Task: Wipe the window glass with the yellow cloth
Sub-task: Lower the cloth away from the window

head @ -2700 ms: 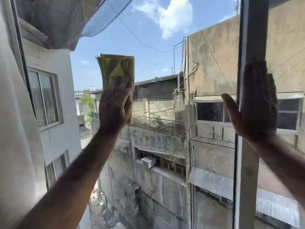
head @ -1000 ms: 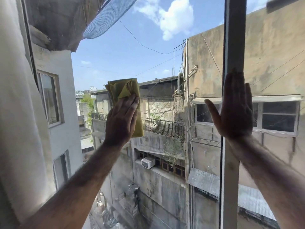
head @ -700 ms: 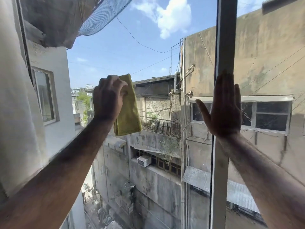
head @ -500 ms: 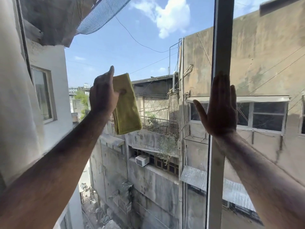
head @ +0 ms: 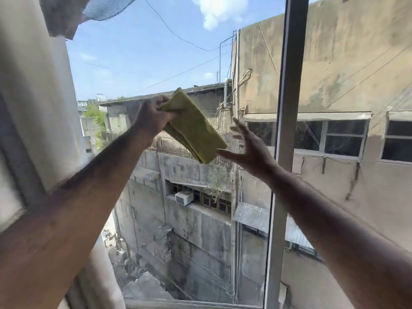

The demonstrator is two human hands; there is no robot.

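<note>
Folded yellow cloth [head: 191, 128]: left hand [head: 153, 114] is gripping its upper end, lower end is slanting down-right, touching the spread-fingered, empty right hand [head: 249, 148]; both hanging before the window glass [head: 142, 61].

Bright daylight is pouring in through the window glass [head: 138, 63], leaving both forearms backlit and dark. The right hand [head: 249, 148] is blurring slightly; wide-angle distortion is bending the edges.

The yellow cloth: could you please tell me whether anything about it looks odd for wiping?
Yes. The yellow cloth is folded and pinched at one end by the left hand, slanting down, not flat against the glass. The right hand is open beside its lower end.
</note>
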